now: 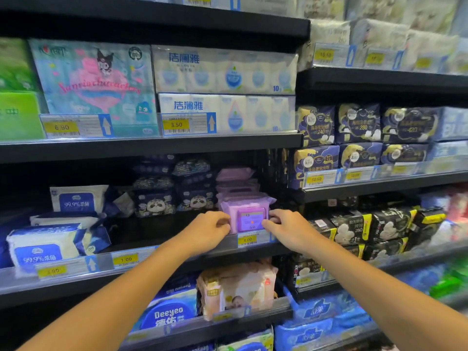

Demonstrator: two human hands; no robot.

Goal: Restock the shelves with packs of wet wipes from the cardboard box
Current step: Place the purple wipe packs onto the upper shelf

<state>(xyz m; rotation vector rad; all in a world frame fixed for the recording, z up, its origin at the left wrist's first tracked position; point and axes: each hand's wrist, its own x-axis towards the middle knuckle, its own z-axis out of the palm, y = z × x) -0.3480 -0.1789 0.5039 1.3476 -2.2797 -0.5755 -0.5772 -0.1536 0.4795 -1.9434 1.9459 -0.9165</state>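
A supermarket aisle of black shelves is seen from head height, with both bare arms reaching forward. A purple pack of wet wipes (249,216) is stood upright at the front edge of the middle shelf (177,252), directly above a yellow price tag (247,240) marked 3.00. The pack is held between the two hands. The left hand (207,230) is placed at the pack's left side, its fingers (222,222) curled and pressed against that edge. The right hand (287,228) is placed at the pack's right side, its fingers (274,219) bent and closed on that edge, with the thumb low near the front corner. More purple packs (236,182) are stacked behind the held one, reaching deeper into the shelf. To the left of these, dark blue packs printed with panda faces (174,198) are piled in two columns. Further left on the same shelf, white and blue wipes packs (48,245) marked 99.9% are lying loosely, well apart from the hands. On the shelf above, pale blue tissue bundles (225,72) are stacked. On the shelf below, a peach-coloured baby wipes pack (238,287) is stood beside a blue pack (169,310) labelled Deeyeo.
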